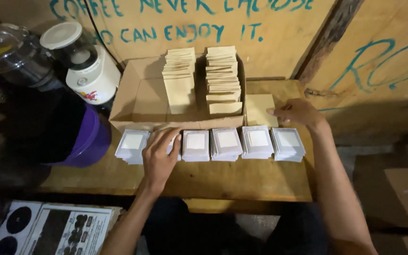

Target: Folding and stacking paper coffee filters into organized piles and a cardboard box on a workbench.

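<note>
The stacked packets (pixel 226 143) are silver-white with pale square centres, the envelopes (pixel 179 78) in the brown cardboard box (pixel 138 97) are cream, the table (pixel 242 182) is yellow-brown wood, the tub (pixel 88 139) is purple, and the wall lettering (pixel 166 33) is teal.

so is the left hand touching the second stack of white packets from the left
Touching. The head view shows the left hand lying flat on the second stack of white packets, fingers covering most of its top with no gap visible.

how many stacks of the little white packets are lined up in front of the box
6, in one row along the box front: far-left stack, second under the left hand, then third, fourth, fifth, sixth by the right hand.
</note>
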